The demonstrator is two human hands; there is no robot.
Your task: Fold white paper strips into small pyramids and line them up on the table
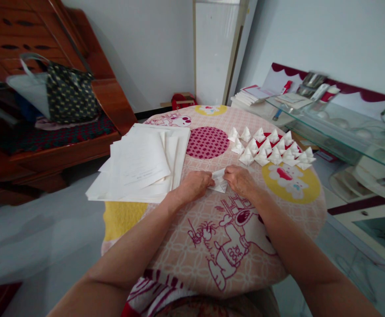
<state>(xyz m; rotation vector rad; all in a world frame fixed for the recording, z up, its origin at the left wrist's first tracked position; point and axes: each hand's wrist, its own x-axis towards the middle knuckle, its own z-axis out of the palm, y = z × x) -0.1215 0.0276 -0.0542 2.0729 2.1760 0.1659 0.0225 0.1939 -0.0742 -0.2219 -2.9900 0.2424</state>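
A small folded sheet of white paper [219, 181] lies on the cloth-covered round table [179, 240], pinched at both sides. My left hand [196, 184] closes on its left edge, and my right hand [240, 179] grips the upper right edge. The fingertips partly hide the folds. Beyond my right hand stand several folded white paper boats [276, 152], set close together in rows. To the left of my left hand rests a stack of loose white sheets [139, 165], some with faint print.
A glass shelf [340, 132] with metal tins and other items stands along the right wall, close to the table. At left is a wooden bench [111, 105] with a patterned bag [70, 94] on it. A pile of papers [251, 94] sits behind the table.
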